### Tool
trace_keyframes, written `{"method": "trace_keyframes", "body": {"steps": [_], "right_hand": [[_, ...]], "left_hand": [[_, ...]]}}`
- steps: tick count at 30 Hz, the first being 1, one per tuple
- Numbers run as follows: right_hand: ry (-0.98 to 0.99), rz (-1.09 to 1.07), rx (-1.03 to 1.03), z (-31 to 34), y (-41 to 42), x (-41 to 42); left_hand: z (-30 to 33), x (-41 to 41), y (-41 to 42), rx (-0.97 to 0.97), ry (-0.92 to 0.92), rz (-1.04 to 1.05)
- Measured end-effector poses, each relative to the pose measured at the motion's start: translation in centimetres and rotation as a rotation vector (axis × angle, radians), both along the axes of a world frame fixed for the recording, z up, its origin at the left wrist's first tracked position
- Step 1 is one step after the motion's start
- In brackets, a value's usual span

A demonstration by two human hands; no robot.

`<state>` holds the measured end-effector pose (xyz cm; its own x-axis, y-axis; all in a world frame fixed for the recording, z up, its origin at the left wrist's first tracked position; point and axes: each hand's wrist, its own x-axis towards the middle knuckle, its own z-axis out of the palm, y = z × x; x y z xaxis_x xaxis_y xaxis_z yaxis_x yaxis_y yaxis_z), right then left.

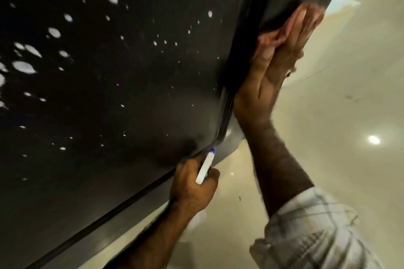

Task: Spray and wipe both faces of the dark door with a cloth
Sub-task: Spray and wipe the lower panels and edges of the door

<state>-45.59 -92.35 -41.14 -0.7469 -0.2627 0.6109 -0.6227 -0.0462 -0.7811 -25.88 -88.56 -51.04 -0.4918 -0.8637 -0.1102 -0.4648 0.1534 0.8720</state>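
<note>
While our right grip [282, 67] presses the cloth [290, 26] flat-fingered against the door [109, 94] edge, our left grip [194, 183], lower and nearer us, curls round the sprayer [205, 167].

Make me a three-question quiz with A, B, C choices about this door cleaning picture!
1. Where is the cloth?
A. On the floor
B. Pressed against the door's right-hand face
C. Over the person's shoulder

2. What colour is the tip of the white spray bottle?
A. Blue
B. Red
C. Green

3. What state is the big left-hand face of the dark door in?
A. Wiped dry
C. Painted white
B. Dotted with white spray spots

Answers: 1 B, the right hand lies flat on the cloth there. 2 A, blue shows above the left hand. 3 B, white splashes speckle it.
</note>
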Motion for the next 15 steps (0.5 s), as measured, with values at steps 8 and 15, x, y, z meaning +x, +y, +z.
{"method": "trace_keyframes", "body": {"steps": [8, 15], "right_hand": [[-0.933, 0.315, 0.107, -33.1, 3.4, 4.9], [-0.944, 0.209, -0.233, -9.9, 1.8, 4.5]], "left_hand": [[-3.5, 4.6, -0.3, -0.055, 0.107, -0.063], [-3.4, 6.5, -0.5, 0.036, 0.117, 0.007]]}}
